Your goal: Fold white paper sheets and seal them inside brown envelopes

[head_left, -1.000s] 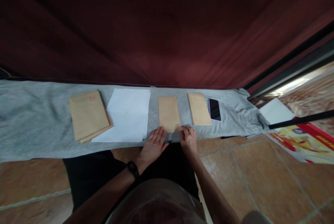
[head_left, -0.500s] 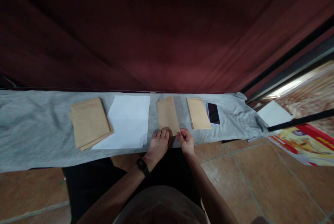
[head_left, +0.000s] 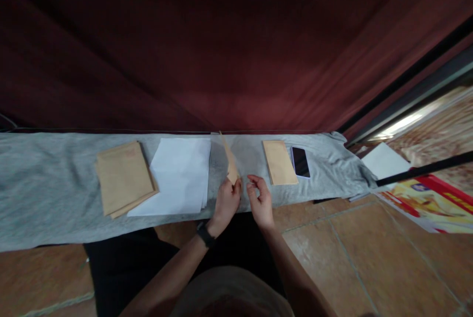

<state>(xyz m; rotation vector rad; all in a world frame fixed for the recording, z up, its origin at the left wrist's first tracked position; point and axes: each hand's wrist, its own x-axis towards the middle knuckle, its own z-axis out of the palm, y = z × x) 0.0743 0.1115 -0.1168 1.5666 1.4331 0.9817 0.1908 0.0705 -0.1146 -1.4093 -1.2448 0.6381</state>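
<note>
My left hand [head_left: 227, 200], with a dark band on its wrist, is closed on the near end of a brown paper envelope [head_left: 229, 158]. The envelope is tipped up on edge, so only a narrow side of it shows. Just to the right, my right hand [head_left: 260, 202] is apart from it, thumb and fingers curved with a gap between them and nothing held. A small pile of brown envelopes [head_left: 280, 162] lies flat beyond my right hand. White paper sheets [head_left: 181, 175] lie left of my left hand.
A larger stack of brown envelopes [head_left: 125, 176] overlaps the sheets at the left. A phone [head_left: 300, 162] lies by the right pile. Grey cloth [head_left: 55, 184] covers the narrow bench, with a dark red curtain [head_left: 236, 60] behind. A colourful box [head_left: 432, 203] stands at the right.
The envelope has gone from lying flat to standing on edge in my left hand. My right hand has let go of its near corner and its fingers have parted.
</note>
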